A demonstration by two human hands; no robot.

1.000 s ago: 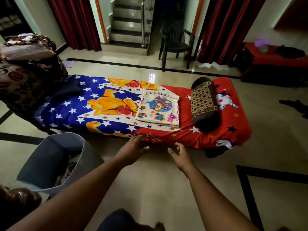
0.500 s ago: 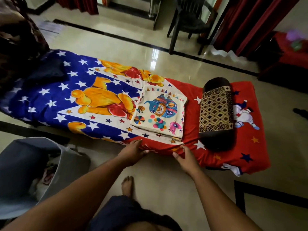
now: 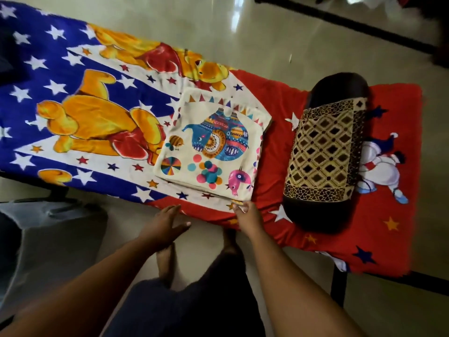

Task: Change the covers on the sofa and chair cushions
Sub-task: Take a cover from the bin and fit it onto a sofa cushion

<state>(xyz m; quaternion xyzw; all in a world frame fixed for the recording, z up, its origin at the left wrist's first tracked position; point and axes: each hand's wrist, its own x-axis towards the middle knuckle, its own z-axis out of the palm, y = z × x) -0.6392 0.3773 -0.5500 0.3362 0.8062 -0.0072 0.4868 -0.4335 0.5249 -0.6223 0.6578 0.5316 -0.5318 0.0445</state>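
The right hand (image 3: 249,215) reaches to the near corner of the stack of folded covers (image 3: 213,147), and its fingertips touch or pinch that corner; the blur there leaves it unclear which. The left hand (image 3: 165,223) hovers just beside the cot's near edge, fingers straight and relaxed, holding nothing.

The covers lie flat on the bedsheet (image 3: 73,98), between the printed bears and the bolster (image 3: 328,152). They are cream with a bright elephant print, and look clean and unused, with several layers showing at the near edge. By that, the task seems to be at its start: the fresh covers are only being picked up, and no cushion is in view with a new cover on it. All the changing appears left to do.

The bolster lies across the red end of the sheet, near the covers but apart from them, in a brown and gold lattice cover. It does not block the stack. To the left a grey bin (image 3: 48,239) stands on the floor (image 3: 267,40) close to the left arm; what it holds cannot be seen. The person's bare feet stand under the hands, against the cot. Nothing lies on top of the covers, so lifting them looks unhindered, though the layers may slide apart if taken by one corner only.
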